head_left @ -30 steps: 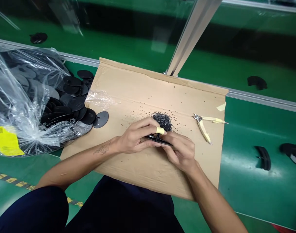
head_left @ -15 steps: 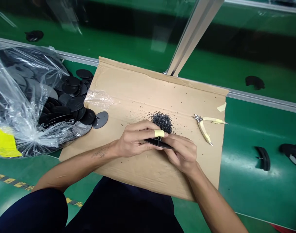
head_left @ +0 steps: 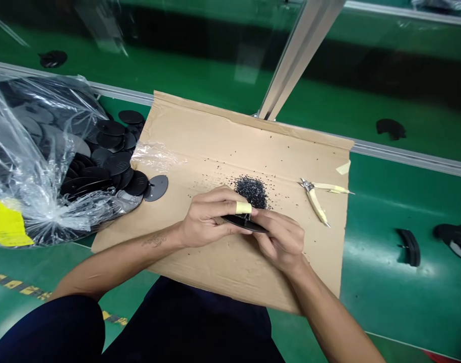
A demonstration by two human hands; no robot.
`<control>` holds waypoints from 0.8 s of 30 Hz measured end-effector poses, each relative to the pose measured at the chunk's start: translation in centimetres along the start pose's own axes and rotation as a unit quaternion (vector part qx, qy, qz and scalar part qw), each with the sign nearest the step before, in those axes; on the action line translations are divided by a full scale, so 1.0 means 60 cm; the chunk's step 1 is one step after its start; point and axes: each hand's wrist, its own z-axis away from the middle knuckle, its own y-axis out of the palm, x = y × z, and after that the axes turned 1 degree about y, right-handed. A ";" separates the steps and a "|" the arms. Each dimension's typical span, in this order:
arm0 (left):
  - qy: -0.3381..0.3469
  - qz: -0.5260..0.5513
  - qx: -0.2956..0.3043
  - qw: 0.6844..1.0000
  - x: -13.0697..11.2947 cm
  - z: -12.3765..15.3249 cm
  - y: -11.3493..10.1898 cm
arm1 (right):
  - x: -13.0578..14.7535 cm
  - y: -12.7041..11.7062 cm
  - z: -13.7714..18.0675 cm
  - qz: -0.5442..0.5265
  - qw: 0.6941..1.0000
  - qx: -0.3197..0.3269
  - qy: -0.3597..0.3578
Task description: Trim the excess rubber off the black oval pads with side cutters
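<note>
Fingers (head_left: pixel 230 207) of both hands pinch a thin black disc (head_left: pixel 245 223) edge-on; it could slip into the shavings pile (head_left: pixel 252 190) just beyond.

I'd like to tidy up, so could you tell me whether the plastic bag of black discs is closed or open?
Open: the plastic bag gapes on its right side, and black discs spill out onto the cardboard sheet.

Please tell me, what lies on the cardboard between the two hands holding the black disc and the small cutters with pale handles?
In the head view, between the hands and the cutters lies only bare cardboard with a few black specks; the heap of black trimmings sits further back.
</note>
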 end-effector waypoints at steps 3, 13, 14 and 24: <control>-0.005 -0.004 0.003 1.000 0.001 0.001 0.000 | 0.000 0.001 0.000 0.004 1.000 0.000 0.000; -0.042 0.027 -0.021 0.999 0.001 0.001 0.002 | 0.003 0.001 -0.003 0.007 1.000 0.001 0.007; -0.046 0.029 -0.025 0.998 0.001 0.001 0.003 | 0.003 0.001 -0.002 0.009 1.000 0.001 0.007; -0.094 0.064 -0.050 0.992 -0.002 0.006 0.009 | 0.006 -0.001 -0.003 0.014 1.000 0.009 0.018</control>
